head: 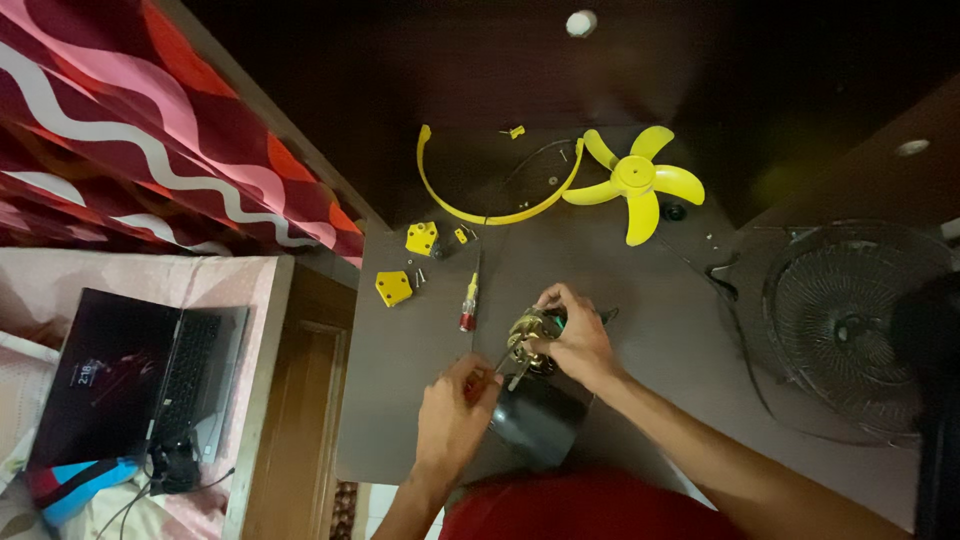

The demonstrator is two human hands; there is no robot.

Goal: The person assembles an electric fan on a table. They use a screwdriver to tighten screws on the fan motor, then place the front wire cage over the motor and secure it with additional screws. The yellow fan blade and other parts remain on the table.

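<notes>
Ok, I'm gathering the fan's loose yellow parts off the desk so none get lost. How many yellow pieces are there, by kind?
Fan blade: 1
Curved rim strip: 1
Flat five-sided plate: 1
Blocky bracket: 1
Tiny clips: 2
Total: 6

The yellow-and-red screwdriver lying beside them is a tool and is left out.

The fan motor (530, 340) sits on the table (400, 400) between the right hand (575, 340) and the left hand (455, 415). A screwdriver (468, 302) lies just left of it, the fan blade (636, 180) behind, the fan grille (850, 320) to the right, a laptop (130, 375) far left.
</notes>
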